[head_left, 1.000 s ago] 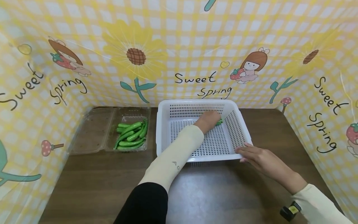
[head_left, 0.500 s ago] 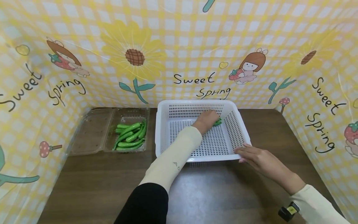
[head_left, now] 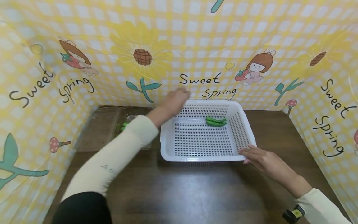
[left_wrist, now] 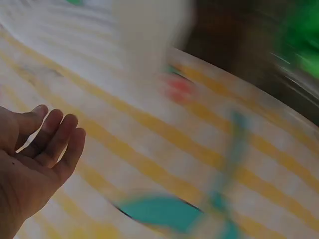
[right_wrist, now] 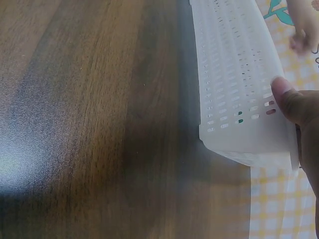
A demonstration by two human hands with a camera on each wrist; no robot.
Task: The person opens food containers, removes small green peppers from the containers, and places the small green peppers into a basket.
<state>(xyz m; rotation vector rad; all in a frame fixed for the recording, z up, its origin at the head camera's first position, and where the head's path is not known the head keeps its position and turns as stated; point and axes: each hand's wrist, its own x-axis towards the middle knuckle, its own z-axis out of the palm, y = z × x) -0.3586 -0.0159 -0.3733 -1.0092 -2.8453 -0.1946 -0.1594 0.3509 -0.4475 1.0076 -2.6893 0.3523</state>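
My left hand (head_left: 174, 102) is in the air over the back left corner of the white basket (head_left: 201, 158), with its fingers loosely bent. In the left wrist view that hand (left_wrist: 42, 154) holds nothing. Two green peppers (head_left: 216, 121) lie side by side on the basket floor near the back right. My right hand (head_left: 269, 165) grips the basket's front right corner. From the right wrist, the thumb (right_wrist: 284, 92) presses the outer wall while the fingers are mostly hidden behind the rim.
Left of the basket is a clear hinged plastic box (head_left: 146, 145), its lid (head_left: 96, 127) laid open to the left. The left sleeve (head_left: 123, 152) hides most of the green peppers (head_left: 124, 125) in it. A patterned cloth (head_left: 195, 46) stands around the wooden table (head_left: 193, 193).
My left hand has let go of the peppers, risen out of the basket and swung left, uncovering them. My right hand stays on the basket corner. The head view has shifted slightly.
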